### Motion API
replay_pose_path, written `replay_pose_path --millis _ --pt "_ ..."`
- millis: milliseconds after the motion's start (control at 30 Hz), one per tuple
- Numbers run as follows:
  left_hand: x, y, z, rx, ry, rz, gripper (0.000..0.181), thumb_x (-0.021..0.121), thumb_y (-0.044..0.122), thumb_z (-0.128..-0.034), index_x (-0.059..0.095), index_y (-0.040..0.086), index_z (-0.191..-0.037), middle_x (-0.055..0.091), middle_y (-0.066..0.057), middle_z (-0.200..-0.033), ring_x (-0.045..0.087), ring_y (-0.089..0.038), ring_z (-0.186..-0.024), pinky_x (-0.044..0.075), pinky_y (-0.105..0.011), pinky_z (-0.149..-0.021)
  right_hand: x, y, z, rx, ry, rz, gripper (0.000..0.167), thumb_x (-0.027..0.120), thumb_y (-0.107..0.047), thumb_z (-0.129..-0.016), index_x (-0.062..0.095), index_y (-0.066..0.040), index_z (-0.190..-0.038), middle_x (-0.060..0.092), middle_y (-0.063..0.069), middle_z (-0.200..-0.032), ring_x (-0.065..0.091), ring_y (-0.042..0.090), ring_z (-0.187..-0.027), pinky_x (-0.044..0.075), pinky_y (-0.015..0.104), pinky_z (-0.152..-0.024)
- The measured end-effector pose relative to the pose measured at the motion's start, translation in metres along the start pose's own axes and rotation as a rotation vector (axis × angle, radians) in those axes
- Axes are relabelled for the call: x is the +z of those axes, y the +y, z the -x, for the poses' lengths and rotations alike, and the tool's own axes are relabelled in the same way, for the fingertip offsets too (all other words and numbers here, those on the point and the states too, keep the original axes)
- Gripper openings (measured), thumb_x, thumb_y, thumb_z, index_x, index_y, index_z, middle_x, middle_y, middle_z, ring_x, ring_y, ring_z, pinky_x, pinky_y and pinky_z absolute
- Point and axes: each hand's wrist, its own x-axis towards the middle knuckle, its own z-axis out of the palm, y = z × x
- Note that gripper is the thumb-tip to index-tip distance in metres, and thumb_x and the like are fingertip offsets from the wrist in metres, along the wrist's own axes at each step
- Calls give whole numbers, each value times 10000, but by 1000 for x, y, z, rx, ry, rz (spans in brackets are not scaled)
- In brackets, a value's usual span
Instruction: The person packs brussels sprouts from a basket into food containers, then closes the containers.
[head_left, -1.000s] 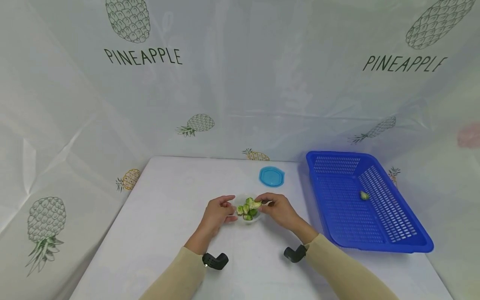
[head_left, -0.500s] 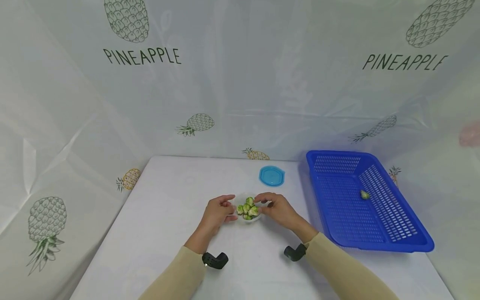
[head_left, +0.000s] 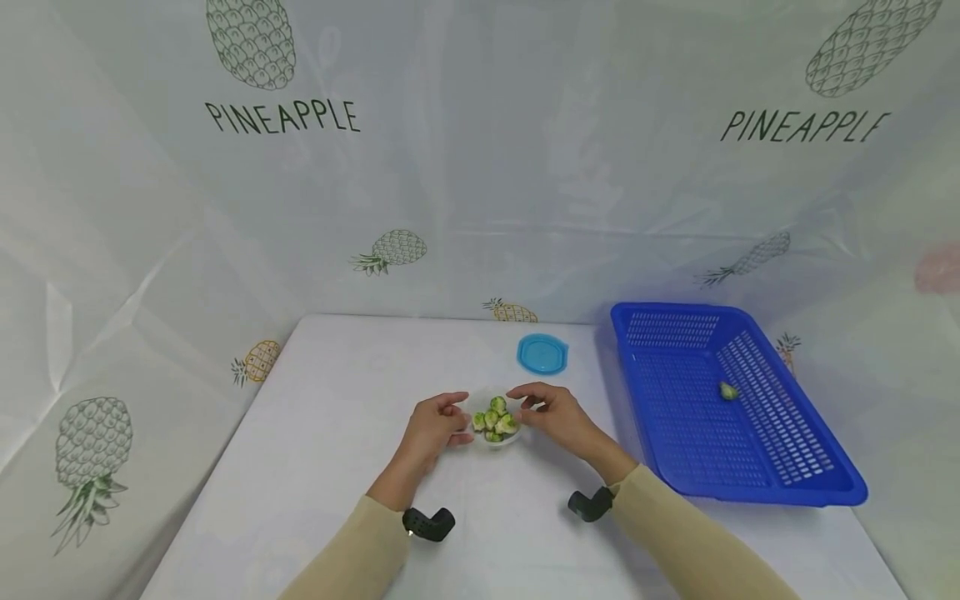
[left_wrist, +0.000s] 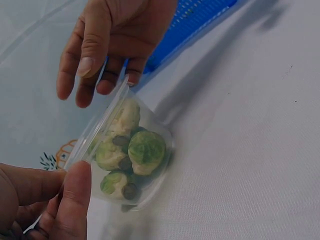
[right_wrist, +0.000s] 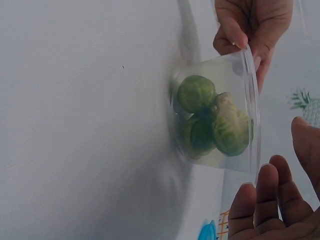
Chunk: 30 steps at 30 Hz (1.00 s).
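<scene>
A clear plastic tub [right_wrist: 215,161] holding several Brussels sprouts [left_wrist: 146,151] stands on the white table between both hands. My left hand [head_left: 437,423] is at the tub's left side and pinches its rim between thumb and fingers, as both wrist views show. On the opposite side my right hand [head_left: 557,418] hovers by the rim with its fingers spread and relaxed, holding nothing. One sprout sits on top of the others near the far rim in the head view.
A blue lid [head_left: 542,354] lies flat on the table behind the tub. To the right stands a large blue plastic basket [head_left: 660,475] with one Brussels sprout [head_left: 727,391] in it. A pineapple-printed sheet [head_left: 480,167] hangs around the table.
A Brussels sprout pinched in my right hand one second ago now lies among the others in the tub. The right fingers have parted. My left hand has stayed at the rim.
</scene>
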Motion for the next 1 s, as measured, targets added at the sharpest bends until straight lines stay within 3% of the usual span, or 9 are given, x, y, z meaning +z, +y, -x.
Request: replay_pose_path --millis 300,600,767,1000 --pt "0 0 -3 5 -3 -6 486 651 -79 -969 608 -12 -1448 515 -47 -967 617 -168 -831 682 -297 -724 -7 -5 -2 -26 30 11 298 756 -65 -959 754 -65 -1257 703 199 -1267 639 195 -1032 583 274 -828" --pt "-2 -3 -3 23 -8 -2 486 645 -73 -972 601 -15 -1452 543 -46 -959 651 -225 -916 686 -314 -739 -28 -34 5 -58 106 22 303 758 -161 -984 749 -56 -1269 739 134 -1216 672 220 -1043 604 265 -838" --pt "-4 -4 -2 27 -11 -4 484 657 -62 -974 601 -12 -1452 543 -52 -967 644 -223 -914 688 -328 -749 -51 -47 8 -88 124 35 318 737 -166 -1003 724 -54 -1300 723 140 -1232 662 239 -1087 601 274 -867" --pt "-2 -2 -1 20 -17 -16 482 661 -52 -980 599 -10 -1456 531 -51 -982 617 -178 -871 687 -326 -746 -102 -65 20 5 174 127 412 705 -287 -1035 664 -124 -1411 671 110 -1358 637 271 -1164 599 293 -895"
